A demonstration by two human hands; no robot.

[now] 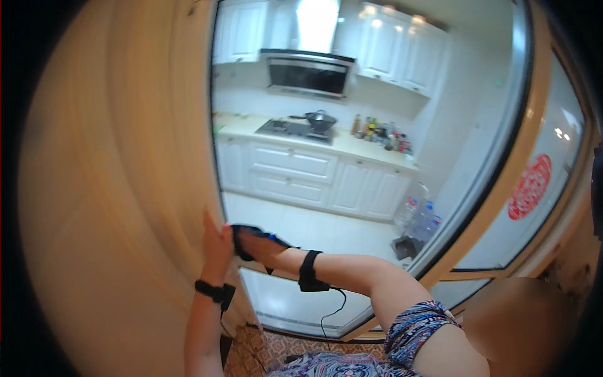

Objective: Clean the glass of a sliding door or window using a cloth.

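My left hand (218,245) is raised against the edge of a wooden door frame (195,188), its fingers pointing up along the wood. Close to its right, my right hand (259,245) reaches across at the same edge, beside a dark object (245,231) that I cannot make out. Blur hides what the right fingers do. Both wrists bear black straps with small boxes and cables. Beyond the glass door (292,301) lies a kitchen with a gas hob (294,130), a lidded pan (320,120) and a range hood (307,75).
Condiment bottles (377,132) line the counter (362,148) at the right. Plastic bottles (424,217) stand on the kitchen floor near a dark box (406,247). A glass panel with a red round paper cutting (530,188) is at the right. Patterned tiles (247,348) lie below.
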